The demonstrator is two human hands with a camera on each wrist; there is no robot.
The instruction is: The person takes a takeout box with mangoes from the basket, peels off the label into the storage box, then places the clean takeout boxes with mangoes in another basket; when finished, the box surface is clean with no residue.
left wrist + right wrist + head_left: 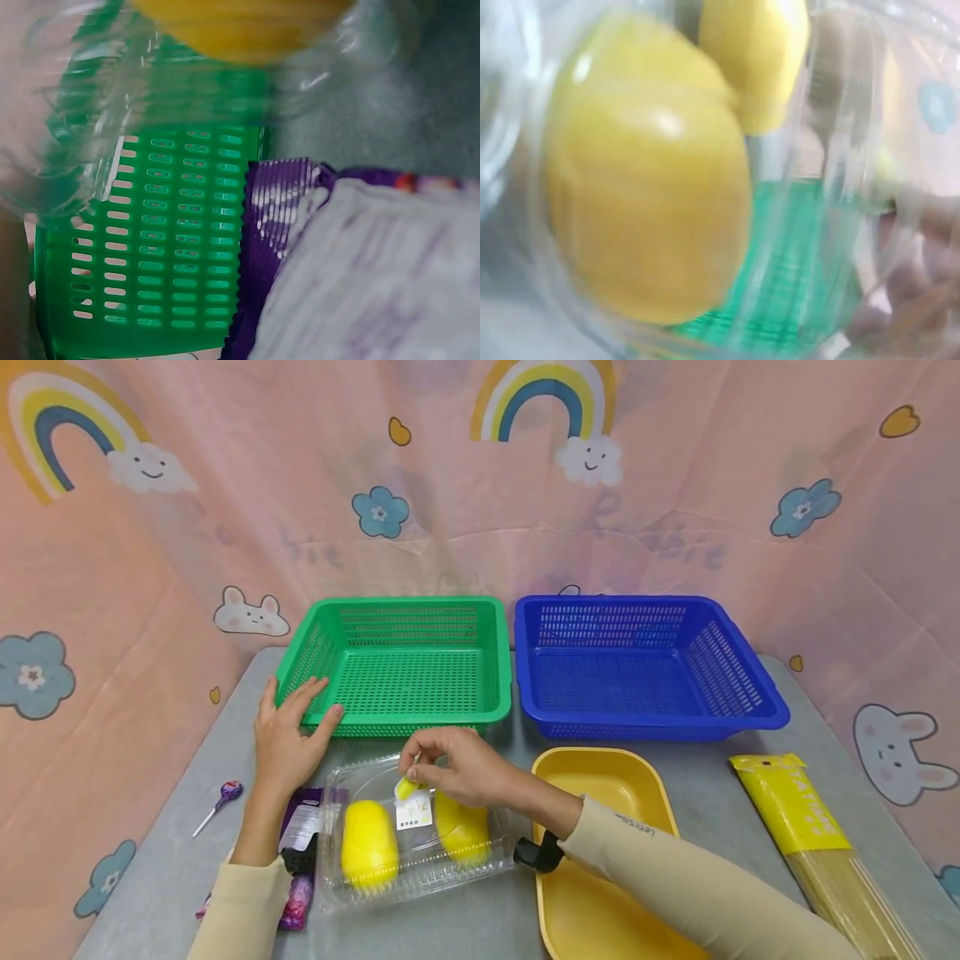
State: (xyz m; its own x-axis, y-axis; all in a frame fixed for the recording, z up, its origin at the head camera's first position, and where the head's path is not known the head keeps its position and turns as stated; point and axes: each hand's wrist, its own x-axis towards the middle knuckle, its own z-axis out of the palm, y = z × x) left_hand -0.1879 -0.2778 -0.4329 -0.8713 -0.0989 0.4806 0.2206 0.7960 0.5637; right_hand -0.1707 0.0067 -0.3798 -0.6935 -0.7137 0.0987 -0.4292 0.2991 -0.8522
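A clear plastic clamshell box [420, 881] holds two smooth yellow, mango-like items [369, 843], blurred in the right wrist view. My right hand [461, 768] is over the box, thumb and index finger curled together at the top of a white and yellow label [414, 810]. They seem to pinch the label; the exact contact is too small to see well. My left hand [288, 739] lies at the front left corner of the green basket [408, 720], fingers spread over its rim. Both wrists wear a black strap.
A blue basket [652, 720] stands beside the green one. A yellow tray [585, 910] lies under the right forearm. At the far right is a yellow pack of noodle-like sticks [813, 827]. A lollipop [228, 792] and a purple packet [300, 902] are on the left.
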